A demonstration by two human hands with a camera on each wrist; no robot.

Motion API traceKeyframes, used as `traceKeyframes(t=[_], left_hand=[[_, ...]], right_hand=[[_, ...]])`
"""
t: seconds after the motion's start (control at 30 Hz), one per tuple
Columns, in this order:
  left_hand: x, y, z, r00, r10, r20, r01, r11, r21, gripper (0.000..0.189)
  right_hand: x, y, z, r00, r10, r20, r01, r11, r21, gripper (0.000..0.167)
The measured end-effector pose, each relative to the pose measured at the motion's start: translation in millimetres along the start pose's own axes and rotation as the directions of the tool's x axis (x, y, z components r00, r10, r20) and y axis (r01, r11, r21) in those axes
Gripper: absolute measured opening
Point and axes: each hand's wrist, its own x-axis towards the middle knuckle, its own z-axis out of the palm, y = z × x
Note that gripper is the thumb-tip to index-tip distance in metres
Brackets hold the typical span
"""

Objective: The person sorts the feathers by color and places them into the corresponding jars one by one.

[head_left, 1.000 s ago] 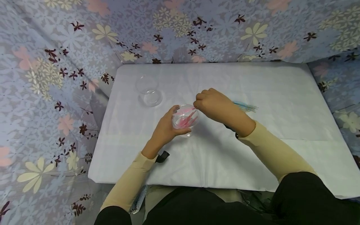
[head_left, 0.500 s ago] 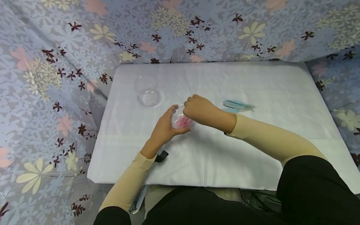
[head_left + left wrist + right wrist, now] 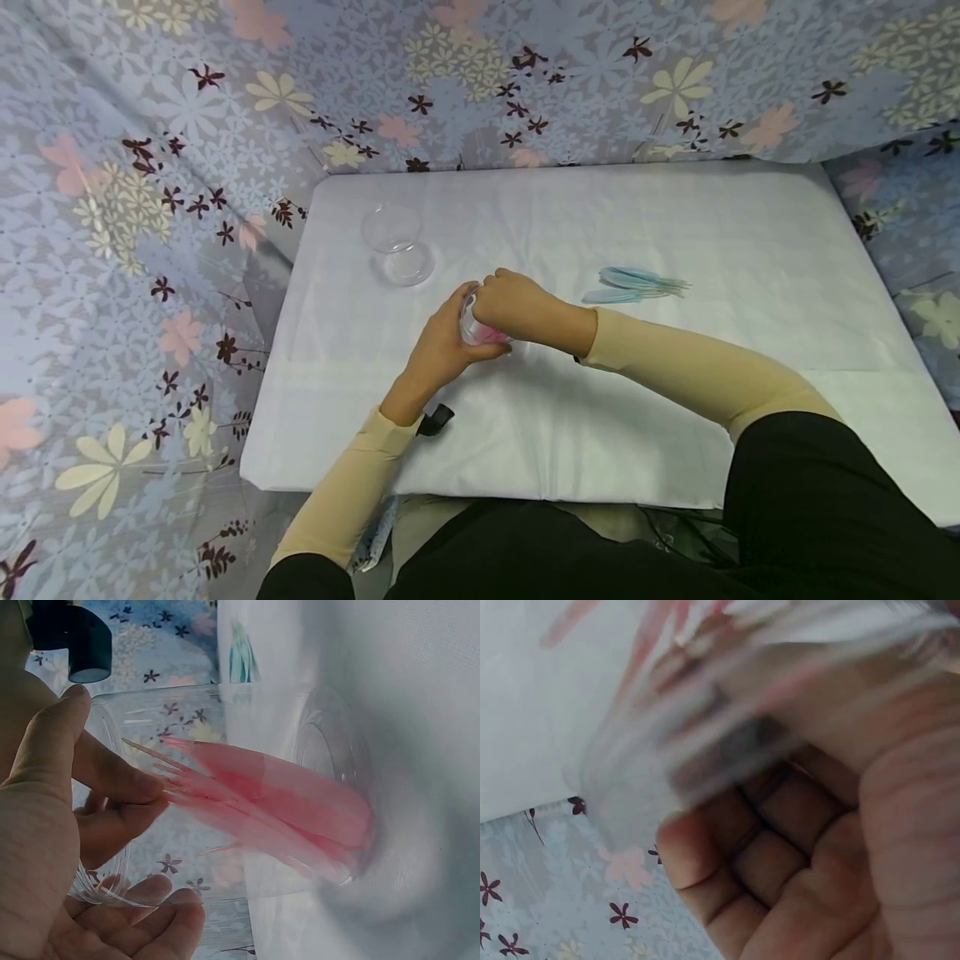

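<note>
My left hand (image 3: pixel 438 346) grips a clear cup (image 3: pixel 187 697) near its rim, thumb on one side and fingers on the other. Inside the cup stand several long, flat pink feather-like pieces (image 3: pixel 277 795) with thin stems, their broad ends toward the base. My right hand (image 3: pixel 525 308) reaches into the cup's mouth from above. In the left wrist view, its thumb and finger pinch thin pink stems; how many is unclear. From the head view, the right hand hides most of the cup. The right wrist view is blurred around the fingertips.
A second clear cup (image 3: pixel 392 229) stands at the back left of the white-covered table (image 3: pixel 720 217). Right of the hands lies a loose bundle of pale blue feather-like pieces (image 3: pixel 630 282) with thin stems. A floral curtain (image 3: pixel 480 83) borders the table.
My right hand has moved left and slightly down, from beside the cup's rim to over its mouth, uncovering the blue bundle. The left hand keeps its grip on the cup.
</note>
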Motion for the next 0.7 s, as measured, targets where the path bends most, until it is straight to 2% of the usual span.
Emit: traceKeyframes(t=[0.1, 0.27, 0.57, 0.7], left_hand=[[0.5, 0.1, 0.2, 1.000, 0.009, 0.000, -0.009, 1.000, -0.004, 0.098], [0.6, -0.6, 0.1, 1.000, 0.019, -0.001, -0.019, 1.000, 0.006, 0.099], [0.0, -0.3, 0.7, 1.000, 0.028, 0.004, -0.028, 1.000, 0.000, 0.099], [-0.5, 0.4, 1.2, 0.999, 0.033, 0.000, -0.033, 0.999, -0.006, 0.100]], right_hand=[[0.6, 0, 4, 1.000, -0.005, -0.016, 0.005, 1.000, -0.003, 0.032], [3.0, 0, 10, 0.998, -0.016, -0.055, 0.016, 1.000, -0.009, 0.024], [8.1, 0, 12, 1.000, -0.029, -0.010, 0.029, 0.999, 0.017, 0.021], [8.0, 1, 13, 0.999, -0.031, -0.016, 0.032, 0.999, 0.026, 0.020]])
